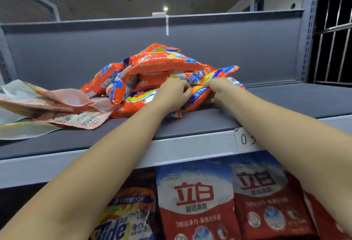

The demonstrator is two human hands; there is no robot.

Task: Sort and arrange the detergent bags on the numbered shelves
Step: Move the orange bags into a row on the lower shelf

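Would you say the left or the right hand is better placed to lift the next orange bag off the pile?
Probably the left hand: it grips nearer the middle of the orange pile, while the right hand sits at its edge.

A handwritten paper label (245, 139) on the front rail of the upper shelf (190, 150) reads "0" followed by a figure hidden behind an arm. Orange detergent bags (163, 62) heaped on that shelf carry "508" on two of them; their other print is too small to read. On the shelf below, two red-and-white bags (196, 199) bear the brand "立白", the nearer one with "超洁清新" beneath it. Beside them, an orange bag (122, 226) shows "Tide" and "净白".
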